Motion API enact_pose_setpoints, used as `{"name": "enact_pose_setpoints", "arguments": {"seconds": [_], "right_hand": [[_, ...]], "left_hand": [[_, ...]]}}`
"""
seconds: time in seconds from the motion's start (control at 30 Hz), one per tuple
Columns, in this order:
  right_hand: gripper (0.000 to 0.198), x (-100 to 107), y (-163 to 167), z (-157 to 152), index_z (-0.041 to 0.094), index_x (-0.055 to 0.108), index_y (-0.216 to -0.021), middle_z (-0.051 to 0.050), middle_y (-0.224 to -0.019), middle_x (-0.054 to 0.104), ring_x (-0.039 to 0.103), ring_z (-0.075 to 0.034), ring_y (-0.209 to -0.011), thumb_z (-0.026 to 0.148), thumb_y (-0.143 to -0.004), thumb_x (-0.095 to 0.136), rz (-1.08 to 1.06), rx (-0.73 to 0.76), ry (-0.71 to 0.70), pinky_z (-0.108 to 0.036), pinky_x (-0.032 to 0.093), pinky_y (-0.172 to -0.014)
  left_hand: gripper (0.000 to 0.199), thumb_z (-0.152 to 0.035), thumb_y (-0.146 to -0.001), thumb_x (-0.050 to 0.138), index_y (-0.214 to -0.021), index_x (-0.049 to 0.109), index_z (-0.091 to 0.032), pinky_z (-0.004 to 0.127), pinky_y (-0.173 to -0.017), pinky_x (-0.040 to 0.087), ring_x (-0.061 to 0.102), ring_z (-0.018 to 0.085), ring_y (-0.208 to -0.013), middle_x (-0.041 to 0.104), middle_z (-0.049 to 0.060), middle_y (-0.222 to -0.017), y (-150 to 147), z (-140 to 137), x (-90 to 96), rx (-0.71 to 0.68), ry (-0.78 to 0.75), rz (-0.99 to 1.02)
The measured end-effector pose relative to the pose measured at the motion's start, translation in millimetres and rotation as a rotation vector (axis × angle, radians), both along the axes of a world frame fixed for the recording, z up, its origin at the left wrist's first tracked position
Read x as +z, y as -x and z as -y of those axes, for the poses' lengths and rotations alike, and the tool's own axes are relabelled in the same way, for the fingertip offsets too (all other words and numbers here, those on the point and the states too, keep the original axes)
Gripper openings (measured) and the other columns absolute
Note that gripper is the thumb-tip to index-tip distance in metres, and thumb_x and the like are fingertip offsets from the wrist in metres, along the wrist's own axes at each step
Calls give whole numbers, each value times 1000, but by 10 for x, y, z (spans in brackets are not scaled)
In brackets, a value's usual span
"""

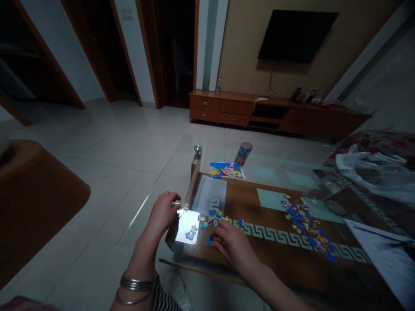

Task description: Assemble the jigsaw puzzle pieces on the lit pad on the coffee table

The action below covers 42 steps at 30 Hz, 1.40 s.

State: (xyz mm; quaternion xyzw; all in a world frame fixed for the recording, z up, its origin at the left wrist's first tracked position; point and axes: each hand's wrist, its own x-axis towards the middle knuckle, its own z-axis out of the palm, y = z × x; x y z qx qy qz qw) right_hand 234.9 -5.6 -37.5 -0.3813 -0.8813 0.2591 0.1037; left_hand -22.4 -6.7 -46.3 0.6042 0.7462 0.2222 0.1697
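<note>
The step in hand appears to be sorting or placing small jigsaw pieces by fingertip at the near left end of the bench (285,255). The left hand (166,207) is bent at the edge of a bright white panel (183,222), its fingers drawn together near a small white item whose nature is unclear; whether they pinch it, I cannot tell. Two pale pieces (189,236) lie on the panel. The right hand (230,239) is curled palm down just beside a small cluster of pieces (213,212), its fingers close to a blue piece (209,241); the fingertips are partly hidden, so I cannot tell whether they grip anything. A larger spread of pieces (308,224) lies loose farther to the right, well apart from both hands. As a judgement, the next move calls for a light, precise pinch on one piece, without nudging its neighbours. Of the containers, a printed can (243,154) with a silvery lid on stands beside a picture card (223,169), so its contents are hidden. Beyond the larger spread, what looks like a clear jar (332,186) lies tipped over near a white plastic bag (363,168); I cannot make out what either holds.
</note>
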Motion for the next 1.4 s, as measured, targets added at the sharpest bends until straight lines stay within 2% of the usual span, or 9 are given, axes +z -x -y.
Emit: {"name": "enact_pose_setpoints", "arguments": {"seconds": [0.23,0.47,0.73,1.13,1.3,1.4], "right_hand": [[15,-108,77,18,18,67,-86,-6,-94,64,60,-22,-89,9,-74,70,59,-25,-7,-31,44,-75],[23,-32,48,-14,20,64,-88,-5,-95,64,59,-20,-88,2,-74,61,38,-47,32,-29,42,-74],[15,-14,96,-2,18,66,-86,-6,-95,64,60,-21,-88,7,-77,63,99,-41,22,-30,43,-74],[15,-130,148,59,19,66,-84,-6,-93,67,61,-21,-86,7,-76,61,82,-33,28,-29,43,-73],[17,-83,118,22,19,68,-88,-6,-92,70,64,-21,-85,7,-78,60,22,-23,87,-30,45,-74],[18,-2,79,-36,19,68,-90,-6,-92,70,63,-21,-87,7,-80,60,13,-44,73,-31,45,-76]], "left_hand": [[17,-20,-78,56,-93,63,-17,38,-87,43,58,25,-99,63,9,-96,-48,53,90,-8,6,1],[17,-19,-78,59,-94,63,-21,42,-89,42,56,27,-105,63,7,-99,-38,58,113,56,34,-17],[15,-18,-78,59,-93,63,-20,40,-88,42,57,27,-103,64,8,-99,-71,62,134,54,56,-24],[14,-18,-77,59,-91,63,-21,39,-86,43,58,25,-99,64,7,-97,-58,69,106,58,35,3],[14,-16,-78,58,-91,62,-20,36,-84,44,59,23,-96,64,6,-95,-77,60,108,77,23,44],[14,-14,-78,57,-89,62,-20,35,-83,44,59,22,-94,65,6,-93,-102,87,123,92,10,59]]}}
